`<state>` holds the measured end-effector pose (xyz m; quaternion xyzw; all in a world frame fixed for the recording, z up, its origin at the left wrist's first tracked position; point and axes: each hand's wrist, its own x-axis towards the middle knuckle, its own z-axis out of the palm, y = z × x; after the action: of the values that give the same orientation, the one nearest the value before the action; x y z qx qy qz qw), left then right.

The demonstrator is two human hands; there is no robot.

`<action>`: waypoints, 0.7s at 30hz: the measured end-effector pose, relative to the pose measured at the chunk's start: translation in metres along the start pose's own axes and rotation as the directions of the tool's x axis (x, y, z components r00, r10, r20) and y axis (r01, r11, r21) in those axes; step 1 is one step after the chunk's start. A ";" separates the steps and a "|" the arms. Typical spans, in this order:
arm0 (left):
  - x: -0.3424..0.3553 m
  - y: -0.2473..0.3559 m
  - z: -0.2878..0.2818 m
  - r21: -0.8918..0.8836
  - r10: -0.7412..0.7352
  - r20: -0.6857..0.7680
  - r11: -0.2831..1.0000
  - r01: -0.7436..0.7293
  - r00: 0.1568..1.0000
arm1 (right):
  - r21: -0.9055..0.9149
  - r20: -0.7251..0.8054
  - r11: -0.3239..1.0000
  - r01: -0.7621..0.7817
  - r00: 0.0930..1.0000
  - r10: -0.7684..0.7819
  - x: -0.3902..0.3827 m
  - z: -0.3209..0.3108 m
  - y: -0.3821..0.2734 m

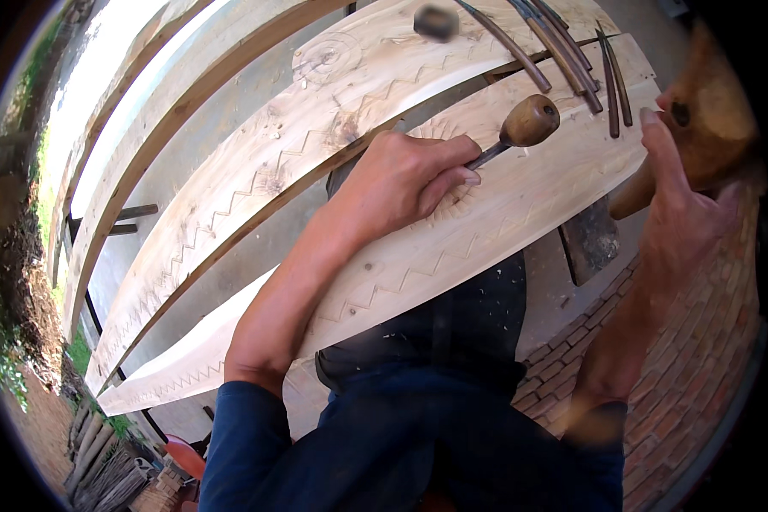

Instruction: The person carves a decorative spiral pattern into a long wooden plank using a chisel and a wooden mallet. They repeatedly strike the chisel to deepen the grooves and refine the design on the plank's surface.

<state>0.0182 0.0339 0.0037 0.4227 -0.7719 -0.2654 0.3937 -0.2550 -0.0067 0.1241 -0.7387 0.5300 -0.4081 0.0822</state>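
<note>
1. The nearer pale, tapering wooden board [572, 162] lies slantwise before the person, from lower left to upper right.
2. Behind it, past a narrow gap, lies the farther pale, carved wooden board [230, 175].
3. Curved brown timber beams [164, 109] lie beyond, to the left.
4. Several slim tools with dark handles [561, 60] lie at upper right, spanning the gap between boards.
5. Over the nearer board, the left hand [405, 175] holds a chisel with a rounded brown wooden handle [529, 122].
6. Right of that board, the right hand [687, 205] holds a brown wooden mallet [717, 149].
7. Red brick paving [563, 358] lies below, at right; grey logs [90, 448], lower left.
</note>
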 end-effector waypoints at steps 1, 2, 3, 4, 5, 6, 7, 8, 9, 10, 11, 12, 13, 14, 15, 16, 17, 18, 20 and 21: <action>0.000 0.001 0.000 0.002 -0.020 0.004 1.000 0.020 1.000 | -0.144 0.068 0.987 0.076 0.995 -0.067 -0.003 0.007 -0.006; -0.002 0.001 -0.002 0.001 -0.041 0.006 0.999 0.041 0.999 | -0.365 0.211 0.889 0.276 0.955 -0.210 -0.002 0.019 -0.021; -0.003 0.002 -0.002 0.001 -0.063 0.008 0.998 0.063 0.998 | -0.230 0.212 0.940 0.253 0.955 -0.206 0.002 0.021 -0.016; -0.003 0.003 -0.002 -0.005 -0.063 0.006 0.998 0.063 0.998 | -0.108 0.144 0.972 0.210 0.970 -0.194 0.003 0.019 -0.010; -0.004 0.003 -0.002 -0.010 -0.064 0.004 0.998 0.064 0.998 | 0.019 0.076 0.985 0.174 0.982 -0.175 0.002 0.018 -0.001; -0.004 0.004 -0.001 -0.015 -0.066 0.002 0.998 0.066 0.998 | 0.083 0.028 0.987 0.139 0.990 -0.141 -0.001 0.019 0.003; -0.005 0.005 0.001 -0.017 -0.072 -0.006 0.997 0.072 0.997 | 0.153 -0.020 0.982 0.109 0.994 -0.108 -0.005 0.020 0.007; -0.006 0.005 0.003 -0.018 -0.078 -0.015 0.997 0.078 0.997 | 0.157 -0.051 0.985 0.075 0.996 -0.067 -0.008 0.022 0.007; -0.006 0.006 0.005 -0.020 -0.084 -0.024 0.996 0.083 0.996 | -0.007 0.016 0.987 0.163 0.987 -0.163 -0.006 0.020 0.003; -0.008 0.007 0.005 0.008 -0.095 -0.029 0.995 0.095 0.995 | -0.151 0.083 0.953 0.264 0.964 -0.254 -0.004 0.021 -0.002; -0.009 0.009 0.006 0.036 -0.105 -0.034 0.994 0.106 0.994 | -0.132 0.077 0.954 0.268 0.963 -0.259 -0.004 0.024 0.004; -0.010 0.010 0.007 0.063 -0.115 -0.041 0.991 0.118 0.992 | -0.113 0.072 0.956 0.272 0.962 -0.265 -0.004 0.027 0.010; -0.012 0.009 0.009 0.090 -0.110 -0.046 0.989 0.114 0.993 | -0.099 0.024 0.963 0.252 0.968 -0.251 -0.005 0.029 0.015; -0.016 0.005 0.012 0.117 -0.106 -0.053 0.987 0.111 0.993 | -0.083 -0.023 0.969 0.234 0.971 -0.236 -0.008 0.032 0.021; -0.017 0.005 0.013 0.144 -0.101 -0.060 0.984 0.109 0.993 | -0.065 -0.069 0.974 0.216 0.973 -0.221 -0.011 0.035 0.027; -0.013 0.009 0.016 0.081 -0.213 -0.086 0.972 0.220 0.973 | -0.075 -0.058 0.985 0.157 0.985 -0.161 -0.019 0.039 0.035; -0.012 0.014 0.019 0.021 -0.330 -0.111 0.942 0.334 0.937 | -0.076 -0.045 0.992 0.100 0.994 -0.103 -0.032 0.048 0.041; -0.010 0.017 0.020 -0.041 -0.443 -0.131 0.896 0.442 0.887 | -0.077 -0.031 0.996 0.043 0.998 -0.046 -0.043 0.055 0.047; -0.008 0.003 0.021 -0.385 -0.547 -0.191 0.805 0.451 0.815 | -0.092 0.001 0.996 0.004 1.000 -0.004 -0.063 0.067 0.058; -0.008 0.003 0.021 -0.530 -0.582 -0.251 0.752 0.393 0.774 | -0.100 0.017 0.995 -0.017 1.000 0.018 -0.071 0.073 0.063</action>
<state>0.0023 0.0436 -0.0086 0.5555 -0.4503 -0.4385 0.5443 -0.2569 0.0042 0.0048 -0.7410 0.5555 -0.3735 0.0536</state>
